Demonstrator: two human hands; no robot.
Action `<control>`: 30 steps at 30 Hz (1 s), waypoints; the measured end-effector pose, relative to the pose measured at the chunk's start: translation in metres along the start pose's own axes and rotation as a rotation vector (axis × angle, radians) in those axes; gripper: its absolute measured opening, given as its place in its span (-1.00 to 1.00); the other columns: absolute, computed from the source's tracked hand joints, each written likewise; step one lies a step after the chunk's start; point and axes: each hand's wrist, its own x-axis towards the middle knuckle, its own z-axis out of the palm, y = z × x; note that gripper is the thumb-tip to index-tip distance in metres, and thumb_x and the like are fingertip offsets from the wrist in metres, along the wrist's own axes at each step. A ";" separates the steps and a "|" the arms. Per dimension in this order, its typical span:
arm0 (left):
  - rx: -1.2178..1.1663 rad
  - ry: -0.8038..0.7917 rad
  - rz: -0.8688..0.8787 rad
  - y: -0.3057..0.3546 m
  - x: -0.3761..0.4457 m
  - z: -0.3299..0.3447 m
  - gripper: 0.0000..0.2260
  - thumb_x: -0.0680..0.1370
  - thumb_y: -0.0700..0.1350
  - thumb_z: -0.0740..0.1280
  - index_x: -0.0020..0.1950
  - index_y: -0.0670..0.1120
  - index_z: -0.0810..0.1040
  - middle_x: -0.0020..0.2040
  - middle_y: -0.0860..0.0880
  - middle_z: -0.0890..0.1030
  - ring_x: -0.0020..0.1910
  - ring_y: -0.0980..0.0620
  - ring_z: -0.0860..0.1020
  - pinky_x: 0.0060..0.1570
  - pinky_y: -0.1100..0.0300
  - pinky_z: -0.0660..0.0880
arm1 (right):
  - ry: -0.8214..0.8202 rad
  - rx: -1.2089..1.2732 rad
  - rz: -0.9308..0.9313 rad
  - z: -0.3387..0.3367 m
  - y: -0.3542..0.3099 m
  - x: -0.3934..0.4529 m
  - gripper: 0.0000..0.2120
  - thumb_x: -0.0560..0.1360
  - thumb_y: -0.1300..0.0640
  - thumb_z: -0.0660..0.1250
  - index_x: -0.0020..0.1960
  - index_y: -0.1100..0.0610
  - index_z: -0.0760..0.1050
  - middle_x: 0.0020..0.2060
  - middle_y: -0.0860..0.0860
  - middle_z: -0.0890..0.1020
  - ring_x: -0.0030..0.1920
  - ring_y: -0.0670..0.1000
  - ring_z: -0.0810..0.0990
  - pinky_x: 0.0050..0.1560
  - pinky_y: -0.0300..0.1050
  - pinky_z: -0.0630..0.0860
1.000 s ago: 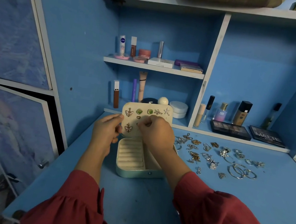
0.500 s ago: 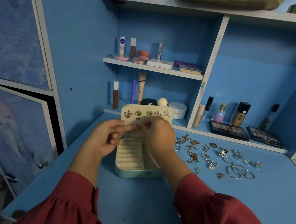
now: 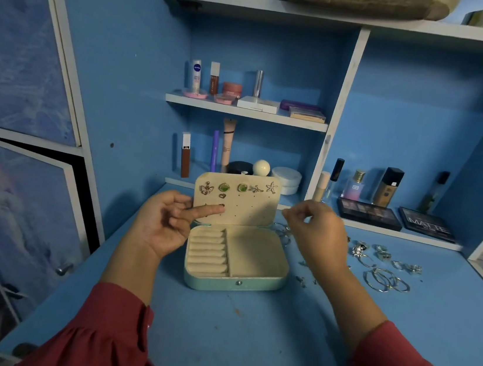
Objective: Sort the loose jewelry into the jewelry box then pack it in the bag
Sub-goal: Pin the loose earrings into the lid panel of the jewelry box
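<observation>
The mint jewelry box (image 3: 236, 259) sits open on the blue worktop (image 3: 244, 337), lid (image 3: 236, 199) upright and already studded with earrings: a butterfly (image 3: 206, 189), two green stones (image 3: 224, 187), a starfish (image 3: 271, 187). Left of the box, the left hand (image 3: 164, 222) lays straight fingers against the lid, steadying it, gripping nothing. Right of the box, the right hand (image 3: 314, 235) hovers with fingertips pinched together; whether something tiny sits in that grip, I cannot tell. Further right lie loose rings (image 3: 381, 253) and silver hoops (image 3: 387, 280). These pieces look light, small and slippery, best pinched by the rim or post. The box looks rigid, best taken by its sides.
</observation>
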 end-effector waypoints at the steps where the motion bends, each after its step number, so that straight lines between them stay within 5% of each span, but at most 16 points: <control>1: -0.056 -0.012 -0.014 0.000 0.000 -0.002 -0.71 0.38 -0.32 0.30 0.09 -0.32 0.49 0.18 -0.46 0.50 -0.70 0.19 0.32 -0.70 0.44 0.26 | 0.004 0.016 0.031 -0.006 0.006 0.001 -0.89 0.47 0.01 0.38 -0.19 0.03 0.58 -0.19 -0.09 0.60 -0.23 -0.02 0.54 -0.29 -0.13 0.41; 3: -0.137 -0.050 -0.038 0.002 0.002 -0.006 -0.39 0.21 -0.35 0.51 0.24 -0.29 0.44 0.20 -0.49 0.48 -0.70 0.18 0.34 -0.70 0.42 0.30 | -0.012 0.040 0.076 -0.018 0.017 0.004 -0.88 0.46 0.00 0.39 -0.22 0.01 0.57 -0.23 -0.10 0.59 -0.27 -0.04 0.53 -0.32 -0.14 0.38; 5: -0.157 -0.063 -0.047 0.000 0.000 -0.003 -0.28 0.11 -0.38 0.60 0.23 -0.26 0.46 0.16 -0.52 0.48 -0.71 0.17 0.35 -0.70 0.41 0.31 | -0.074 0.075 0.110 -0.030 0.026 0.008 -0.88 0.46 0.03 0.42 -0.24 -0.01 0.57 -0.27 -0.11 0.60 -0.28 -0.07 0.53 -0.30 -0.14 0.41; 8: -0.115 0.055 0.008 -0.002 -0.004 0.010 -0.80 0.53 -0.31 0.26 0.14 -0.22 0.51 0.08 -0.55 0.48 -0.71 0.18 0.37 -0.64 0.43 0.35 | -0.257 0.039 0.116 -0.046 0.036 0.013 -0.88 0.47 0.11 0.42 -0.24 -0.03 0.61 -0.25 -0.11 0.64 -0.22 -0.09 0.56 -0.24 -0.15 0.46; 10: -0.104 0.074 0.004 -0.004 -0.002 0.010 -0.77 0.62 -0.27 0.08 0.09 -0.24 0.53 0.08 -0.54 0.48 -0.72 0.19 0.34 -0.65 0.42 0.33 | -0.395 -0.027 0.117 -0.054 0.039 0.014 -0.85 0.45 0.15 0.44 -0.26 -0.05 0.63 -0.25 -0.12 0.66 -0.19 -0.09 0.58 -0.21 -0.18 0.48; 14: 0.028 0.105 -0.085 -0.005 0.004 0.006 -0.72 0.60 -0.24 0.13 -0.16 -0.31 0.58 -0.02 -0.48 0.56 -0.75 0.18 0.24 -0.73 0.41 0.23 | -0.593 -0.157 0.110 -0.057 0.041 0.013 -0.82 0.39 0.17 0.48 -0.30 -0.08 0.66 -0.28 -0.15 0.68 -0.20 -0.13 0.59 -0.18 -0.23 0.52; 19: 0.185 0.127 -0.178 -0.005 0.011 -0.004 -0.82 0.58 -0.22 0.15 0.05 -0.29 0.47 -0.05 -0.34 0.63 -0.75 0.18 0.21 -0.78 0.43 0.13 | -0.688 -0.217 0.045 -0.057 0.037 0.013 -0.87 0.35 0.09 0.53 -0.28 -0.14 0.67 -0.27 -0.26 0.64 -0.18 -0.19 0.59 -0.18 -0.32 0.48; 23: 0.309 0.153 -0.175 -0.010 0.009 0.001 -0.96 0.53 -0.28 0.22 -0.10 -0.19 0.45 -0.16 -0.20 0.60 -0.74 0.20 0.20 -0.76 0.46 0.09 | -0.780 -0.264 0.023 -0.061 0.032 0.010 -0.90 0.36 0.09 0.51 -0.18 -0.10 0.69 -0.26 -0.26 0.63 -0.21 -0.22 0.56 -0.25 -0.39 0.44; 26: 0.386 0.198 -0.132 -0.011 0.010 0.001 -0.85 0.42 -0.35 0.29 -0.18 -0.12 0.42 -0.35 -0.02 0.42 -0.74 0.21 0.20 -0.75 0.45 0.08 | -0.829 -0.296 0.001 -0.060 0.029 0.008 -0.90 0.36 0.10 0.50 -0.15 -0.07 0.70 -0.23 -0.22 0.65 -0.21 -0.22 0.56 -0.26 -0.40 0.45; 30: 0.474 0.224 -0.096 -0.012 0.010 0.000 -0.81 0.50 -0.39 0.27 -0.18 -0.11 0.44 -0.47 0.02 0.38 -0.73 0.23 0.20 -0.75 0.44 0.07 | -0.859 -0.331 -0.009 -0.056 0.026 0.006 -0.90 0.36 0.09 0.50 -0.17 -0.11 0.69 -0.19 -0.22 0.66 -0.22 -0.26 0.56 -0.25 -0.41 0.42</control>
